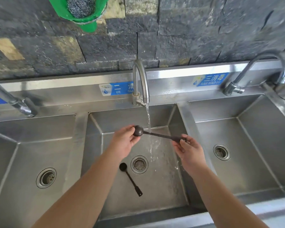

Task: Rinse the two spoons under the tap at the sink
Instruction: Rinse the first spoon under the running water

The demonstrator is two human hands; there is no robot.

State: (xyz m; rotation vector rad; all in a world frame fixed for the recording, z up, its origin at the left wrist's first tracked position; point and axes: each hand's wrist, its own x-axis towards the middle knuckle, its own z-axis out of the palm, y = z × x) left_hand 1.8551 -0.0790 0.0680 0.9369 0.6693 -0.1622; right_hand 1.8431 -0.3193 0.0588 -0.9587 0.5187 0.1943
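— both hands were up in the middle basin. my left hand [124, 142] cupped the round bowl of the dark spoon [156, 134], fingers curled around it. my right hand [188, 149] pinched the flat end of its handle between thumb and fingertips.

— where was the water hitting?

— the spoon lay nearly level between my hands, bowl to the left, and the stream [148, 122] from the middle tap [141, 83] fell across the handle just beside the bowl, then splashed on the floor of the sink [161, 186].

— and the other spoon?

— the second spoon [130, 178] lay on the sink floor below my hands, its bowl just beside the drain [139, 164], handle pointing toward me. i saw a basin on either side, each with its own tap, and a green holder [82, 17] with a steel scourer [81, 5] on the stone wall above.
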